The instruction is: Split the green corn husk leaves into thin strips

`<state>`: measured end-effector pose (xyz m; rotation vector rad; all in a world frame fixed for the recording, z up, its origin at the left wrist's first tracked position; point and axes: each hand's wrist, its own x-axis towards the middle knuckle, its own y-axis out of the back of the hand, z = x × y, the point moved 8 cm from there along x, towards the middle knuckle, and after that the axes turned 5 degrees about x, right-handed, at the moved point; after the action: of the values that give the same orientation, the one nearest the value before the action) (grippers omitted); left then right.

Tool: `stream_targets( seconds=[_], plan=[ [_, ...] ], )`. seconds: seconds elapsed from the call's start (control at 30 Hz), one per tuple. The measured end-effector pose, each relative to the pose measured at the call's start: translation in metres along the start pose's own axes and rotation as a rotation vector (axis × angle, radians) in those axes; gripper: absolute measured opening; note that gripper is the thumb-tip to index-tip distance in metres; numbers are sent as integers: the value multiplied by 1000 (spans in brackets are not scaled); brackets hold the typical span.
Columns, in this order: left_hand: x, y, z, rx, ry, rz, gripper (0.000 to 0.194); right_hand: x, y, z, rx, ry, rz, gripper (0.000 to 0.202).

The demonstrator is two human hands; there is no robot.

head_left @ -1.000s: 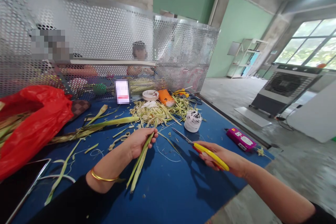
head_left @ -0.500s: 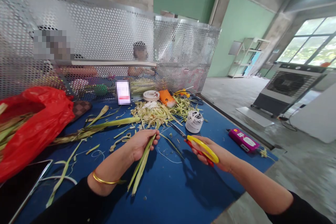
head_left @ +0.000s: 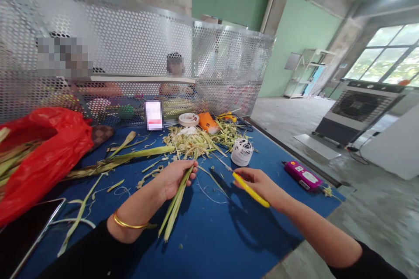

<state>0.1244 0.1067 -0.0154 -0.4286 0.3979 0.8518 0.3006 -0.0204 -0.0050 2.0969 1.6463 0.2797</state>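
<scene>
Pinched in my left hand (head_left: 178,178) is a bunch of dry greenish husk strips (head_left: 175,216), their long ends hanging down toward me over the blue table. My right hand (head_left: 258,185) is closed around the yellow handle of a pair of scissors (head_left: 250,189), whose blades point away to the upper left. The scissors are apart from the husk bunch. Just beyond them stands a ball of white cord (head_left: 242,151). Past my left hand lies a heap of husk scraps (head_left: 191,141).
A red plastic bag (head_left: 68,139) of husks fills the left side, with a dark tablet-like device (head_left: 26,231) in front. A lit phone (head_left: 153,115), tape roll (head_left: 189,119) and orange packet (head_left: 208,122) stand behind. A purple box (head_left: 301,176) sits right. People are behind the perforated screen (head_left: 137,39).
My right hand has turned the scissors, so the yellow handle now appears edge-on and the red part is hidden. My left hand and the husk bunch have barely shifted.
</scene>
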Motion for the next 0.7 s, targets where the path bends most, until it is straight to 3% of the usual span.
stream_targets(
  seconds=[0.07, 0.17, 0.27, 0.4, 0.53, 0.6, 0.7],
  plan=[
    [-3, 3, 8, -9, -22, -3, 12, -5, 8, -5, -316, 93, 46, 40],
    [-11, 9, 25, -21, -75, -8, 11, -12, 13, -3, -641, 111, 48, 52],
    [-23, 16, 47, -25, -174, 2, 13, -16, 17, -2, -761, 133, 16, 48],
    [-40, 20, 67, 8, -248, 27, 18, -14, 26, -15, -896, 166, 57, 24],
    [-52, 17, 73, 61, -275, 46, 21, -3, 51, -43, -911, 168, 330, 26],
    [-53, 13, 72, 86, -277, 33, 20, 5, 64, -56, -921, 184, 523, 41],
    [-52, 7, 70, 105, -278, 2, 18, 27, 67, -54, -943, 135, 584, 63]
  ],
)
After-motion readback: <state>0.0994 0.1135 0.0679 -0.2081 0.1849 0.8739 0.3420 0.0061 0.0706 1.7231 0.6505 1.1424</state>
